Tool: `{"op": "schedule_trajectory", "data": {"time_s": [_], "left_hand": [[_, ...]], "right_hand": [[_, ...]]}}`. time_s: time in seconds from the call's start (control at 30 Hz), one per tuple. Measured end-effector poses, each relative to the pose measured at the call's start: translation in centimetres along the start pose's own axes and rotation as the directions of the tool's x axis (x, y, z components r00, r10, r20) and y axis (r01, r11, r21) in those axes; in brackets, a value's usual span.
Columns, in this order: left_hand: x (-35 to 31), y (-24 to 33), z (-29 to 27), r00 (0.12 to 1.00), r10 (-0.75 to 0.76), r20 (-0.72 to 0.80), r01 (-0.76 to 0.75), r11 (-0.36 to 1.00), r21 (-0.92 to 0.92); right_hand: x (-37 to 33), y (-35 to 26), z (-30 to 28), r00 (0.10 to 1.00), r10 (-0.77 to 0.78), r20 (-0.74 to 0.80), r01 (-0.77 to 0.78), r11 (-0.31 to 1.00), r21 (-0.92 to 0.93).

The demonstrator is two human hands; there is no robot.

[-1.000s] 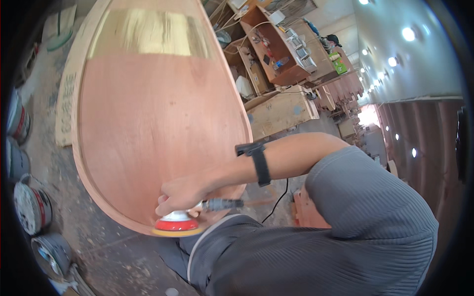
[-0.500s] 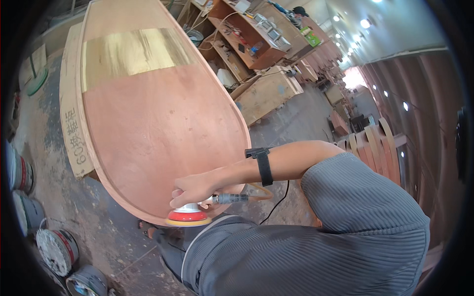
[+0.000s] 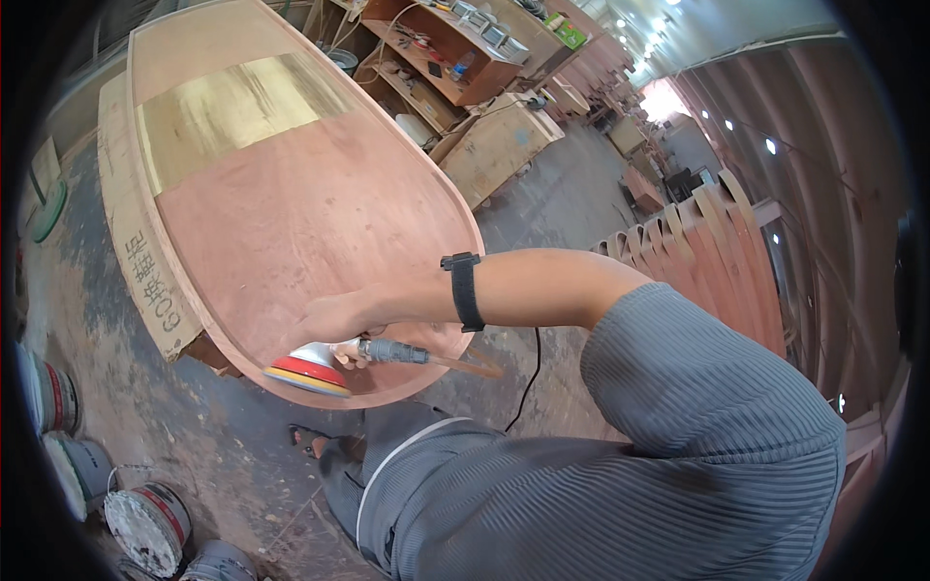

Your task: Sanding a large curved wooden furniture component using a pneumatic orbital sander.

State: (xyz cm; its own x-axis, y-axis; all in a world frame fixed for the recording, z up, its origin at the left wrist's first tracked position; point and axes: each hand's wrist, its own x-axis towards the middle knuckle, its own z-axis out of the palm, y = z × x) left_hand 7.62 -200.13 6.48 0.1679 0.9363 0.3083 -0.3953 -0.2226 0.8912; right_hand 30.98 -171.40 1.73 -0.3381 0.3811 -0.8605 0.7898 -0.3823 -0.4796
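Note:
My right hand [image 3: 325, 318] is closed over a round air sander [image 3: 310, 368] with a white body, a red band and a yellow pad edge. The sander sits tilted at the raised rim on the near rounded end of a long reddish wooden panel [image 3: 320, 213]. A grey hose fitting [image 3: 395, 351] comes out of the tool's right side, leading to a tan hose [image 3: 475, 366]. Across the panel's far part lies a shiny gold-coloured band [image 3: 242, 116]. A black strap [image 3: 467, 290] circles my right wrist. My left hand does not show.
Under the panel's left side runs a pale board [image 3: 145, 242]. Several paint-stained buckets [image 3: 145, 528] stand on the floor at lower left. Wooden shelves [image 3: 484, 77] with tools and tins are beyond the panel. Curved wooden pieces [image 3: 717, 252] are stacked at right. A black cord [image 3: 536, 382] hangs nearby.
My right hand and the sander have moved left and a little away along the panel's rounded end. The sander now tilts more. The whole view has shifted too.

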Motion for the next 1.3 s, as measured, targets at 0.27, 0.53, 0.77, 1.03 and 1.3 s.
{"op": "schedule_trajectory", "data": {"time_s": [0.27,0.53,0.77,1.03,1.3], "left_hand": [[0.3,0.6,-1.3,0.999,-0.002,0.035,0.002,1.000,-0.005],[-0.1,1.6,-2.4,1.000,0.002,0.023,-0.002,1.000,-0.002],[-1.7,5.1,-5.0,0.987,0.125,-0.103,-0.130,0.990,-0.046],[1.1,1.2,-3.6,0.878,-0.259,0.403,0.321,0.942,-0.093],[3.0,-2.4,-1.5,0.956,-0.007,0.295,0.043,0.992,-0.117]], "right_hand": [[0.6,2.1,-0.2,0.998,-0.004,-0.059,0.004,1.000,-0.012],[1.6,1.3,0.3,0.998,-0.026,-0.057,0.025,0.999,-0.030],[4.6,-4.6,-0.3,0.963,-0.175,-0.207,0.245,0.889,0.387],[6.2,-1.8,0.3,0.955,-0.225,-0.193,0.271,0.928,0.256],[6.9,-7.2,-0.3,0.903,-0.237,-0.358,0.383,0.822,0.422]]}}
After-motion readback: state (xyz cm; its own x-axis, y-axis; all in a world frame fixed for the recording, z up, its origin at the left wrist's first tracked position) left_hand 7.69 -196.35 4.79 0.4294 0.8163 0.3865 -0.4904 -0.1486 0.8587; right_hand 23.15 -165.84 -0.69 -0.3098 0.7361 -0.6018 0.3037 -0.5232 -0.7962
